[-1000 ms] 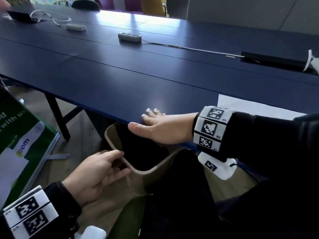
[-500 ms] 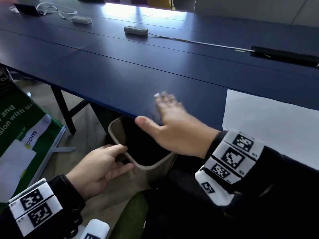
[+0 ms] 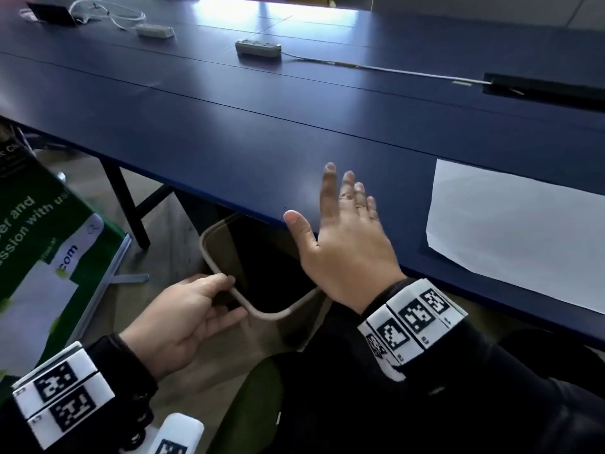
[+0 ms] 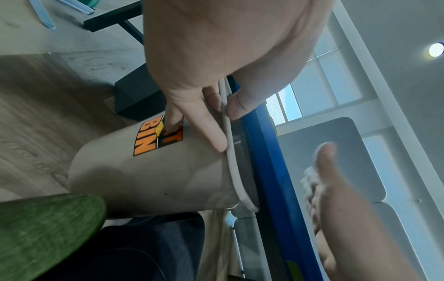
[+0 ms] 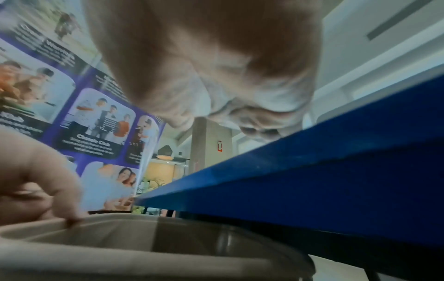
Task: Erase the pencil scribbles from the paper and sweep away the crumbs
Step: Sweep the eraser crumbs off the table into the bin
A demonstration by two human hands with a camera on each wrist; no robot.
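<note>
At the near edge of the dark blue table (image 3: pixel 229 152) the right hand (image 3: pixel 343 244) had turned since a second before; then it lay sideways along the edge with fingers pointing toward nine o'clock, now its straight, slightly spread fingers pointed toward twelve o'clock over the tabletop, thumb out at the rim; whether the palm touched the surface I cannot tell; the hand was blurred in the left wrist view; the white paper (image 3: pixel 517 234), smooth and flat, lay at three o'clock from that hand, more of it in view than before, with no scribbles that I could make out; any crumbs were too small to tell; below the edge, at seven o'clock from the right hand, the left hand (image 3: pixel 183 319) still pinched the rim of the beige plastic bin (image 3: pixel 226 290), thumb on the inner side and fingers along the outer wall; the bin (image 4: pixel 149 175), round-cornered and matte with an orange and black label, was tilted under the table edge; its inside was dark and its contents could not be seen.
</note>
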